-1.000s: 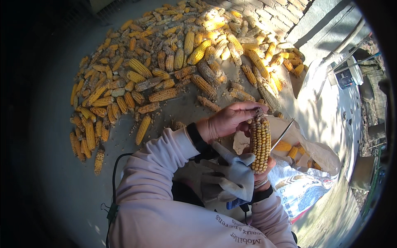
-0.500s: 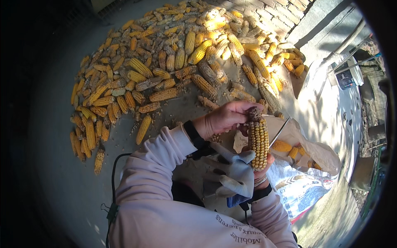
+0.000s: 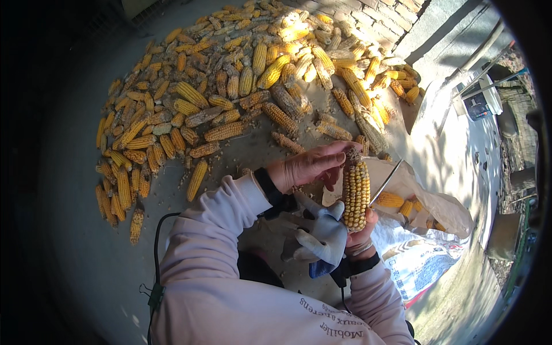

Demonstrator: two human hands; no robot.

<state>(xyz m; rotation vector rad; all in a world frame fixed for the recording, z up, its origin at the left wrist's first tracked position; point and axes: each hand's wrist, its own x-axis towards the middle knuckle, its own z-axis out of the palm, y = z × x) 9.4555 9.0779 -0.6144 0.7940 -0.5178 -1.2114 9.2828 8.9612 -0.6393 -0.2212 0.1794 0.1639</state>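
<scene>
A yellow ear of corn [image 3: 356, 198], its husk off and a dry brownish tip, stands nearly upright in front of me. My right hand [image 3: 362, 236] grips its lower end from behind. A thin metal rod or blade [image 3: 386, 183] slants up beside the ear, apparently from that same hand; its handle is hidden. My left hand [image 3: 313, 164] is at the ear's tip, fingers stretched and thumb apart, with the fingertips close to or touching it. Just below, a grey-white work glove [image 3: 325, 233] with a blue cuff rests beside the ear; what supports it is unclear.
A wide heap of corn ears [image 3: 224, 86] covers the ground ahead and to the left, with loose kernels around. On the right, an open paper sack [image 3: 448, 213] holds several ears, beside a white printed woven bag [image 3: 425, 264]. A bucket [image 3: 482, 100] stands farther right.
My left hand has loosened from the tip of the ear, its fingers straightening and thumb dropping away. The ear, right hand and glove have shifted slightly left and up.
</scene>
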